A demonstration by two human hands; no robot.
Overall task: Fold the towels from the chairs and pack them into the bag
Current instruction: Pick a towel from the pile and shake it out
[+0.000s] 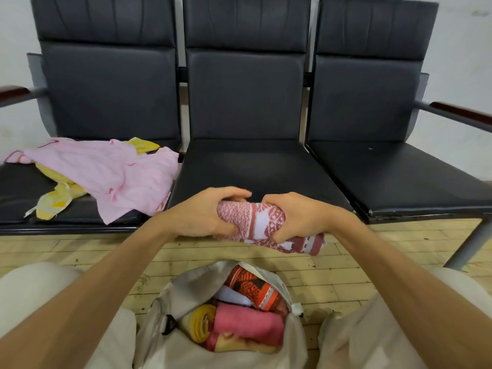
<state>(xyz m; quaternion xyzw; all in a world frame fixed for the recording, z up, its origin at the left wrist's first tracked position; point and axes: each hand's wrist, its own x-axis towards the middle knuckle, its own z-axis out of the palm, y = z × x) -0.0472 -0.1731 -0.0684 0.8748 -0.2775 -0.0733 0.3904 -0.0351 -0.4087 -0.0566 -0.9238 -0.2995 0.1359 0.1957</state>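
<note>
Just above and beyond the open bag, both hands hold a rolled red-and-white towel in the air. The left hand has its fingers curled round the roll's left end, and the right hand grips its middle. Inside the bag lie packed towels, pink, yellow and orange-patterned. Farther beyond the bag, to its left, a pink towel lies crumpled on the bench, partly covering a yellow towel.

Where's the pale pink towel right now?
Head view, left side: the pale pink towel lies unfolded on the left chair seat, draped over a yellow towel, up-left of the patterned towel.
</note>
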